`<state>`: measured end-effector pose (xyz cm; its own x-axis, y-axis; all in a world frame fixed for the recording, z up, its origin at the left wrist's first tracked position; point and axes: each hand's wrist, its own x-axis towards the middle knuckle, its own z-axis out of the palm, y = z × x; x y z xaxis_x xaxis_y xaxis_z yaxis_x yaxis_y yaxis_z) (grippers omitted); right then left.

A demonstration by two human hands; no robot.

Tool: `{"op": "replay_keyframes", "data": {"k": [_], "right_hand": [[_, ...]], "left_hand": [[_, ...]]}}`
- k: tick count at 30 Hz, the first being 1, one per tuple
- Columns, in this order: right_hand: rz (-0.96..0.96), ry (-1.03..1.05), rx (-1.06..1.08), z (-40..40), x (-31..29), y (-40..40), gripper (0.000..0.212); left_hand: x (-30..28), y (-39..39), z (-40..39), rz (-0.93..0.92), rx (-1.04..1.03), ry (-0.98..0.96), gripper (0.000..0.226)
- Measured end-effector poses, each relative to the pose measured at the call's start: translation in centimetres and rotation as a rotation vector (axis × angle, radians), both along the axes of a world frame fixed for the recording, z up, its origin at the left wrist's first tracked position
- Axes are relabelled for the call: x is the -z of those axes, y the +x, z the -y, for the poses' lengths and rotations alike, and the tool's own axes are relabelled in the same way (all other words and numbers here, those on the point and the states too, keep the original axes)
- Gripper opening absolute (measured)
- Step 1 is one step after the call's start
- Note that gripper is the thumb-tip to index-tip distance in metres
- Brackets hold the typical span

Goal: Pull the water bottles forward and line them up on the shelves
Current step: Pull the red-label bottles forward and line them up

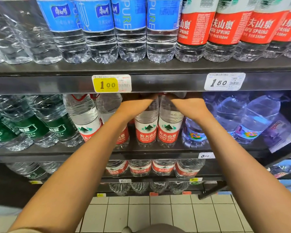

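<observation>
— Both forearms fill the foreground, over white floor tiles (160, 214), reaching up and into the middle shelf (158, 153). See where they end?

— Left hand (138, 102) and right hand (188, 104) go in at the tops of two red-labelled Nongfu Spring bottles: the left-hand bottle (146, 130) and the right-hand bottle (169, 128), upright and touching side by side near the shelf's front edge.

— Are the hands gripping them?

— Cannot tell. The fingers are hidden under the upper shelf's price rail (158, 83); only wrists and backs of hands show, each resting against a bottle's shoulder.

— What else sits on that shelf?

— Two more red-labelled bottles to the left, one (86, 118) leaning in the wide-angle view, one (123, 135) partly behind the left forearm. Further left, green-labelled bottles (45, 125). To the right, large bluish jugs (252, 115).

— And above?

— Blue-labelled "PURE" bottles (129, 27) beside red-labelled 550ml Nongfu Spring bottles (225, 29), all at the front edge. A yellow price tag (106, 84) reads 1.00, a white price tag (224, 82) reads 1.60.

— Below?

— A row of smaller red-labelled bottles (153, 168), then clear bottles (148, 187) on the lowest shelf.
</observation>
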<state>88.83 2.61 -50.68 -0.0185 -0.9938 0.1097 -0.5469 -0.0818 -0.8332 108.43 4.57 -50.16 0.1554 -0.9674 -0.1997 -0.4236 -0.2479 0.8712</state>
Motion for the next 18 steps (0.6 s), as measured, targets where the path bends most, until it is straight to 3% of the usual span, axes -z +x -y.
{"op": "replay_keyframes", "data": {"k": [4,7,10,12,16,18], "right_hand": [[0.061,-0.158,0.1,-0.6,1.0,1.5,0.052],[0.103,-0.231,0.097,-0.7,0.8,2.4,0.047],[0.034,-0.13,0.095,-0.5,0.9,2.1,0.038],[-0.002,-0.031,0.1,-0.3,0.8,1.4,0.042],[0.005,-0.04,0.056,0.0,0.5,0.5,0.049],[-0.003,-0.045,0.041,0.0,0.6,0.7,0.048]], "left_hand": [[0.9,-1.6,0.2,-0.012,-0.131,-0.164,0.038],[1.3,-2.0,0.4,-0.086,-0.173,-0.204,0.04],[1.1,-0.9,0.9,-0.037,-0.088,-0.132,0.034],[1.0,0.0,1.1,-0.05,-0.034,-0.146,0.037],[0.5,0.3,0.7,-0.067,-0.008,-0.159,0.067],[0.5,0.2,0.7,-0.076,-0.014,-0.16,0.069]]}}
